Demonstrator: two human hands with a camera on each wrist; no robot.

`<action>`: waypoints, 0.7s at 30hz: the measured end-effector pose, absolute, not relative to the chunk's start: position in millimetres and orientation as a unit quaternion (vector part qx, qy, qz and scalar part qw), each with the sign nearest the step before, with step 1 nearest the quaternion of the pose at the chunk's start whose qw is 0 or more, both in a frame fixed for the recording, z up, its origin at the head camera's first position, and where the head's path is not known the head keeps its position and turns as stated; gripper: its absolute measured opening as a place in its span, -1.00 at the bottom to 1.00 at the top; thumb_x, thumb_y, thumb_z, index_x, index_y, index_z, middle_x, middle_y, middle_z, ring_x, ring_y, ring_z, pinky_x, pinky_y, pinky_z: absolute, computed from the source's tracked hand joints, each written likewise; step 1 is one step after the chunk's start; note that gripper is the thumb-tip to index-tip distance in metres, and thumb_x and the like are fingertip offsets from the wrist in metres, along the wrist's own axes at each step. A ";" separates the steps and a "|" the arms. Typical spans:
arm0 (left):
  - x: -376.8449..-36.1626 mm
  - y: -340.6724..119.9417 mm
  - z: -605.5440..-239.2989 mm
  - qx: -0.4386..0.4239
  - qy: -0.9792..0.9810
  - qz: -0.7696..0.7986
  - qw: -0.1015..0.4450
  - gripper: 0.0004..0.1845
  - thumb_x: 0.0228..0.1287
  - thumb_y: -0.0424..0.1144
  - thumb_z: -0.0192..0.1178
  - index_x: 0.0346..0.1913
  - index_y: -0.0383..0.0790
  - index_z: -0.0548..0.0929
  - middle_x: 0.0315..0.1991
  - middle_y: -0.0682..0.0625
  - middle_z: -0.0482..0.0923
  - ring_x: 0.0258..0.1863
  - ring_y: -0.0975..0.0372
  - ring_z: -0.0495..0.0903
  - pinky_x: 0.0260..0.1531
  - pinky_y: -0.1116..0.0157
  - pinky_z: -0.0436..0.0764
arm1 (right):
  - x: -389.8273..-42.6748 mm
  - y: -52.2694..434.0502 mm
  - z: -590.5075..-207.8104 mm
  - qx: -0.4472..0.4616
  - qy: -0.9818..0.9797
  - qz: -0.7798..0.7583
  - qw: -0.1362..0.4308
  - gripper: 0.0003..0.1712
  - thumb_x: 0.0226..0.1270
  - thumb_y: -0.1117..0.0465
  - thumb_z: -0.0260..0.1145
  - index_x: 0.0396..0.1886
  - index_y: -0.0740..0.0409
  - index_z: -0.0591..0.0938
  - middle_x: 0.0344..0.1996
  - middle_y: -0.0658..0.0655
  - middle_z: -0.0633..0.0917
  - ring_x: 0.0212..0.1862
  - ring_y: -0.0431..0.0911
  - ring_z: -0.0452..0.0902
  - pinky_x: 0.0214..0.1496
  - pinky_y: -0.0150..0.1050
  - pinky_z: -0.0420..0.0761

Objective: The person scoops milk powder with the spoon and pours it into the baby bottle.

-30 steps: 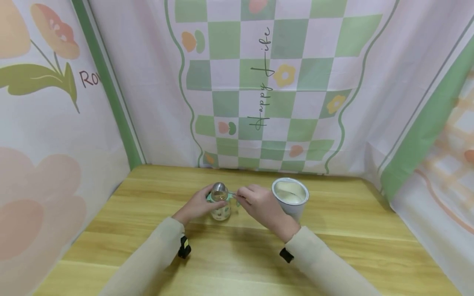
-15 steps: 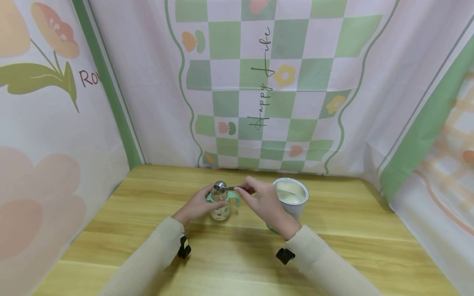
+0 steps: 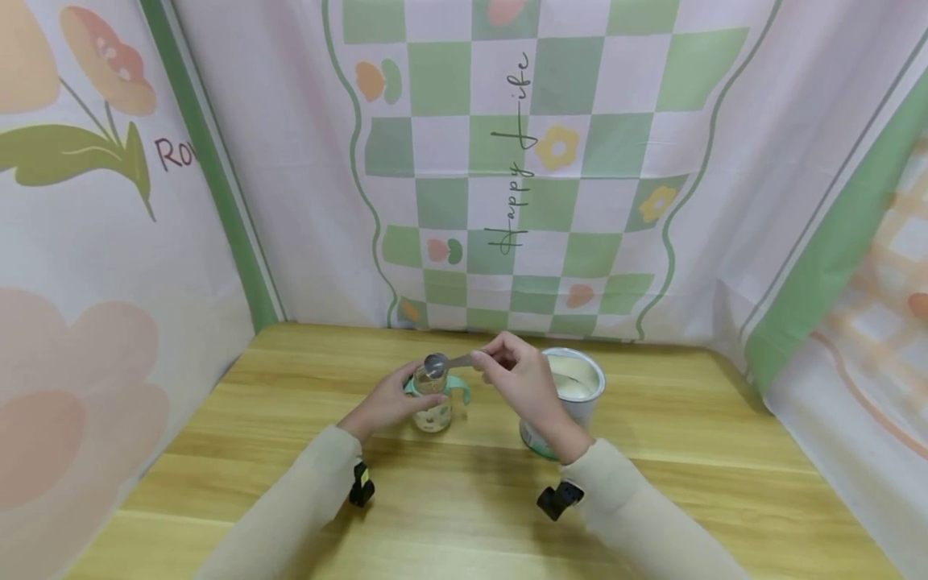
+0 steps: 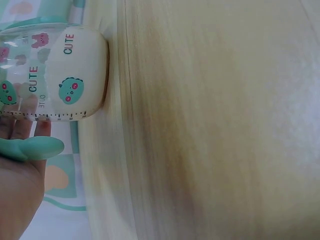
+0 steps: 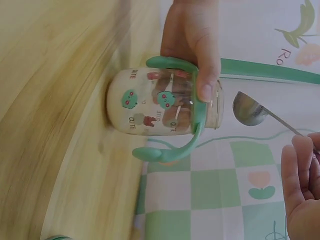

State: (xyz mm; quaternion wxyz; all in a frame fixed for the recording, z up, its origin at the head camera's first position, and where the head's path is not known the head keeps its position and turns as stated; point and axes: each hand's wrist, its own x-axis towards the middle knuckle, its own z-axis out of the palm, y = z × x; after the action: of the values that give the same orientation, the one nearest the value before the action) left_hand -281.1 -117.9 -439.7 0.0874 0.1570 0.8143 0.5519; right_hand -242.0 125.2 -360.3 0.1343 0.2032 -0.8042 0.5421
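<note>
A small clear baby bottle [image 3: 432, 407] [image 5: 165, 109] [image 4: 52, 75] with green handles and cartoon prints stands on the wooden table [image 3: 464, 515], white powder in its bottom. My left hand [image 3: 387, 399] [image 5: 192, 50] grips it from the left, thumb on the collar. My right hand [image 3: 518, 379] [image 5: 300, 190] pinches the handle of a metal spoon [image 3: 437, 364] [image 5: 252, 111], whose bowl hovers just above the bottle's open mouth. An open white tin [image 3: 573, 387] of powder stands right behind the right hand.
Printed cloth walls [image 3: 507, 161] close the table in at the back and on both sides. The bare wooden tabletop stretches toward me in front of the bottle and the tin.
My right hand has risen and drawn back a little to the right, lifting the spoon from the bottle's mouth and turning its bowl. The left hand and bottle have stayed put.
</note>
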 end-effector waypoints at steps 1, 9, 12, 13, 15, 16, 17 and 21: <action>-281.0 -117.9 -439.6 0.157 0.814 0.552 0.088 -0.22 0.17 0.16 0.43 0.44 0.19 0.39 0.24 0.02 0.52 0.29 0.01 0.43 0.28 -0.23 0.30 | -242.2 125.7 -359.4 0.196 -0.803 0.549 0.127 -0.80 0.44 0.07 0.35 -0.27 0.10 0.65 -0.43 0.10 0.73 -0.41 -0.02 0.64 -0.43 -0.26 0.59; -280.9 -117.3 -438.1 0.154 0.815 0.551 0.089 -0.22 0.15 0.15 0.45 0.43 0.18 0.40 0.23 0.02 0.53 0.28 0.01 0.43 0.28 -0.26 0.26 | -241.7 129.7 -351.3 0.153 -0.776 0.607 0.077 -0.71 0.44 0.06 0.35 -0.18 0.24 0.63 -0.30 0.17 0.76 -0.31 0.08 0.70 -0.17 -0.18 0.69; -281.3 -117.3 -437.8 0.156 0.817 0.548 0.090 -0.25 0.15 0.14 0.46 0.40 0.19 0.43 0.23 0.05 0.54 0.29 0.02 0.43 0.29 -0.27 0.24 | -241.7 132.3 -349.1 0.144 -0.771 0.616 0.069 -0.71 0.45 0.07 0.34 -0.16 0.25 0.63 -0.28 0.20 0.76 -0.31 0.05 0.70 -0.14 -0.18 0.69; -281.3 -117.4 -437.4 0.157 0.818 0.546 0.090 -0.26 0.15 0.14 0.46 0.39 0.20 0.44 0.23 0.06 0.54 0.29 0.03 0.42 0.30 -0.27 0.24 | -241.4 133.2 -348.1 0.144 -0.771 0.616 0.069 -0.71 0.45 0.07 0.34 -0.16 0.25 0.63 -0.28 0.22 0.76 -0.31 0.06 0.70 -0.14 -0.18 0.69; -281.3 -117.8 -436.7 0.159 0.821 0.541 0.090 -0.29 0.14 0.15 0.46 0.37 0.22 0.46 0.23 0.09 0.53 0.30 0.03 0.41 0.30 -0.28 0.22 | -240.8 135.7 -346.4 0.146 -0.773 0.613 0.071 -0.70 0.45 0.07 0.34 -0.17 0.26 0.63 -0.28 0.25 0.75 -0.31 0.09 0.70 -0.14 -0.19 0.69; -281.1 -117.9 -436.1 0.160 0.821 0.541 0.091 -0.30 0.14 0.15 0.46 0.36 0.22 0.47 0.24 0.09 0.53 0.31 0.04 0.41 0.30 -0.28 0.22 | -240.6 137.0 -345.4 0.149 -0.774 0.611 0.074 -0.69 0.45 0.06 0.34 -0.18 0.27 0.63 -0.29 0.26 0.75 -0.32 0.09 0.69 -0.14 -0.19 0.69; -280.7 -118.1 -435.5 0.162 0.821 0.540 0.091 -0.30 0.15 0.14 0.46 0.36 0.23 0.47 0.24 0.10 0.53 0.31 0.04 0.40 0.30 -0.28 0.21 | -240.1 138.2 -344.2 0.152 -0.774 0.610 0.077 -0.68 0.45 0.05 0.34 -0.19 0.27 0.63 -0.29 0.28 0.74 -0.31 0.12 0.69 -0.14 -0.19 0.69; -279.6 -118.5 -432.7 0.172 0.819 0.539 0.092 -0.32 0.17 0.13 0.45 0.35 0.20 0.47 0.22 0.10 0.53 0.29 0.06 0.43 0.30 -0.24 0.26 | -239.2 143.8 -340.6 0.160 -0.777 0.602 0.085 -0.66 0.45 0.04 0.34 -0.21 0.28 0.63 -0.31 0.25 0.74 -0.32 0.12 0.69 -0.15 -0.18 0.70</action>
State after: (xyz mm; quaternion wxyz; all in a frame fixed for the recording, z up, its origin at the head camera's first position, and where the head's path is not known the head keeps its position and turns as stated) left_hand -279.6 -118.5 -432.7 0.0922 0.1722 0.8191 0.5394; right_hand -239.2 143.8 -340.6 0.0852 0.1604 -0.7772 0.6024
